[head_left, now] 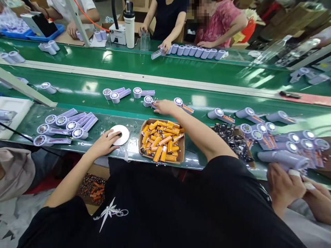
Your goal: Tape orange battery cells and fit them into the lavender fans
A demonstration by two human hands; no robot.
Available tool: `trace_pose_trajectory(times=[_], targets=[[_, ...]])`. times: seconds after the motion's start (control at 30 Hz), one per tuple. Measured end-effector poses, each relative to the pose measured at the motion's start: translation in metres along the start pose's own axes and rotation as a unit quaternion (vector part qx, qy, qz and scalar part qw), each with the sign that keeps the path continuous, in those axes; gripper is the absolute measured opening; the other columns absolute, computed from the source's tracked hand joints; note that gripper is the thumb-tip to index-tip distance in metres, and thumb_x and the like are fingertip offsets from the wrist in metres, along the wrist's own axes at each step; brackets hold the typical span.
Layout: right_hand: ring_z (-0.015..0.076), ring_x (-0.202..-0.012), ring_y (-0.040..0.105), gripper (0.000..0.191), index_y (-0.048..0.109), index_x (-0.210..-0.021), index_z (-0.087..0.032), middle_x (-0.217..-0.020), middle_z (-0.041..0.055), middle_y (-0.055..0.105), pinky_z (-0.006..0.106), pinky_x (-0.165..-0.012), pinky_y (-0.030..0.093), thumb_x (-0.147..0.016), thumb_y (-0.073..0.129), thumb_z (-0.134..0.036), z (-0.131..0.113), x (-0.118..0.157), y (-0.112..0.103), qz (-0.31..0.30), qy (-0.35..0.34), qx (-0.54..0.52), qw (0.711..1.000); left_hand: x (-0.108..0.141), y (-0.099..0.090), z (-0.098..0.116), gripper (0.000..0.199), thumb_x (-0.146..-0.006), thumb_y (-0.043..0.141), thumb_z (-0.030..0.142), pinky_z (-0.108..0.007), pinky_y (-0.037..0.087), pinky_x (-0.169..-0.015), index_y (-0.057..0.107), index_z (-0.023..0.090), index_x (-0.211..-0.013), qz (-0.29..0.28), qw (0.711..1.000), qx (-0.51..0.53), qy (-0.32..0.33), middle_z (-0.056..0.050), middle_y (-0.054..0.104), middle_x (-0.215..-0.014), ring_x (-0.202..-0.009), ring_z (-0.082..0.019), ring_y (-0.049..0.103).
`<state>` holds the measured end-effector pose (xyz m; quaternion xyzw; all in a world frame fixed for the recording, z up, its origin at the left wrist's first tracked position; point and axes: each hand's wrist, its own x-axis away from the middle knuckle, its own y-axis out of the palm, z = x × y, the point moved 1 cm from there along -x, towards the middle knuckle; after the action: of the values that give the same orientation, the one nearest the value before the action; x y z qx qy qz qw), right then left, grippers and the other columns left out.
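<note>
My left hand (104, 143) rests with spread fingers on a round white disc (121, 135) at the bench's near side. Over the green belt, my right hand (164, 107) reaches to the handle end of a lilac fan unit (148, 101); its fingertips touch or nearly touch it, and whether they grip it I cannot tell. A cardboard box (182, 151) full of orange cylindrical cells (165, 140) stands between my arms. On the belt to the left of my right hand lie another lilac unit (137, 92) and a pair of similar ones (115, 97).
Several lilac units (62, 120) lie on the bench at left, more (293, 137) at right. A box of black parts (232, 137) stands right of my arm. A neighbour's hands (284, 186) hold a unit at right. People work across the belt (103, 77). A metal post (23, 86) slants at left.
</note>
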<state>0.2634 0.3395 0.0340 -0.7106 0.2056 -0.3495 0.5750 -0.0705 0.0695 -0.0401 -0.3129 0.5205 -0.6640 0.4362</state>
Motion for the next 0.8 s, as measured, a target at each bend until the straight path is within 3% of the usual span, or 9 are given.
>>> trace_pose_trajectory(times=[0.07,0.13,0.23,0.3,0.43,0.53,0.63,0.73,0.8], targets=[[0.0341,-0.127,0.072,0.044,0.075,-0.143,-0.019,-0.146,0.0176,0.075,0.044,-0.106,0.055,-0.111,0.056,-0.044,-0.020,0.021,-0.016,0.056,0.016,-0.046,0.997,0.012,-0.002,0.009,0.039,-0.098,0.072,0.038,-0.060,0.048,-0.124,0.072,0.021,-0.134,0.063,0.997,-0.047,-0.004,-0.015,0.071,-0.148,-0.146,-0.041,0.055],[0.0272,-0.111,0.077,0.044,0.081,-0.130,-0.019,-0.124,0.0127,0.084,0.038,-0.097,0.055,-0.114,0.052,-0.047,-0.050,0.057,-0.029,0.120,0.000,-0.152,0.981,0.011,-0.009,0.027,0.041,-0.098,0.075,0.037,-0.063,0.050,-0.121,0.069,0.019,-0.134,0.174,0.982,-0.066,-0.011,-0.018,0.075,-0.136,-0.142,-0.042,0.057],[0.0203,-0.080,0.076,0.051,0.083,-0.123,-0.018,-0.091,0.0058,0.085,0.032,-0.079,0.053,-0.100,0.074,-0.062,-0.102,0.122,-0.027,0.069,-0.081,-0.303,0.947,0.005,-0.026,0.063,0.042,-0.094,0.080,0.024,-0.065,0.049,-0.121,0.064,0.024,-0.132,0.318,0.946,-0.062,0.023,-0.013,0.078,-0.128,-0.143,-0.039,0.058],[0.0168,-0.068,0.071,0.054,0.083,-0.123,-0.018,-0.079,0.0021,0.081,0.028,-0.069,0.050,-0.093,0.083,-0.062,-0.133,0.156,-0.013,0.020,-0.128,-0.390,0.912,0.000,-0.036,0.082,0.044,-0.091,0.077,0.009,-0.064,0.048,-0.122,0.064,0.028,-0.128,0.346,0.934,-0.051,0.078,-0.007,0.079,-0.122,-0.148,-0.036,0.055],[0.0120,-0.058,0.066,0.035,0.086,-0.105,-0.016,-0.068,0.0005,0.075,0.024,-0.061,0.046,-0.109,0.067,-0.046,-0.174,0.183,0.027,-0.009,-0.205,-0.491,0.847,-0.008,-0.049,0.095,0.048,-0.088,0.076,0.002,-0.063,0.049,-0.124,0.065,0.028,-0.127,0.364,0.926,-0.009,0.105,-0.006,0.080,-0.118,-0.155,-0.035,0.050],[0.0134,-0.063,0.067,0.026,0.086,-0.099,-0.019,-0.073,0.0012,0.077,0.025,-0.062,0.042,-0.109,0.067,-0.034,-0.181,0.178,0.050,-0.023,-0.216,-0.371,0.903,-0.012,-0.049,0.091,0.050,-0.090,0.080,0.012,-0.063,0.050,-0.123,0.061,0.029,-0.133,0.372,0.925,0.064,0.037,-0.006,0.078,-0.124,-0.145,-0.035,0.060],[0.0199,-0.085,0.074,0.022,0.085,-0.112,-0.023,-0.095,0.0048,0.082,0.028,-0.070,0.046,-0.103,0.078,-0.042,-0.166,0.163,0.052,-0.005,-0.191,-0.235,0.953,-0.012,-0.041,0.088,0.053,-0.091,0.081,0.018,-0.059,0.051,-0.120,0.059,0.030,-0.138,0.375,0.924,0.075,-0.019,-0.008,0.076,-0.129,-0.142,-0.035,0.061],[0.0304,-0.115,0.069,0.043,0.080,-0.130,-0.019,-0.121,0.0155,0.077,0.038,-0.091,0.053,-0.102,0.076,-0.051,-0.136,0.141,0.042,0.101,-0.081,-0.132,0.983,-0.012,-0.026,0.088,0.054,-0.089,0.078,0.017,-0.059,0.049,-0.120,0.060,0.028,-0.139,0.362,0.930,0.052,-0.033,-0.009,0.076,-0.130,-0.140,-0.036,0.060],[0.0362,-0.124,0.062,0.041,0.080,-0.131,-0.017,-0.130,0.0203,0.072,0.046,-0.100,0.052,-0.104,0.074,-0.046,-0.120,0.127,0.039,0.130,-0.011,-0.059,0.990,-0.013,-0.017,0.088,0.056,-0.088,0.075,0.013,-0.059,0.048,-0.120,0.060,0.026,-0.141,0.343,0.938,0.046,-0.031,-0.010,0.076,-0.131,-0.140,-0.037,0.059]])
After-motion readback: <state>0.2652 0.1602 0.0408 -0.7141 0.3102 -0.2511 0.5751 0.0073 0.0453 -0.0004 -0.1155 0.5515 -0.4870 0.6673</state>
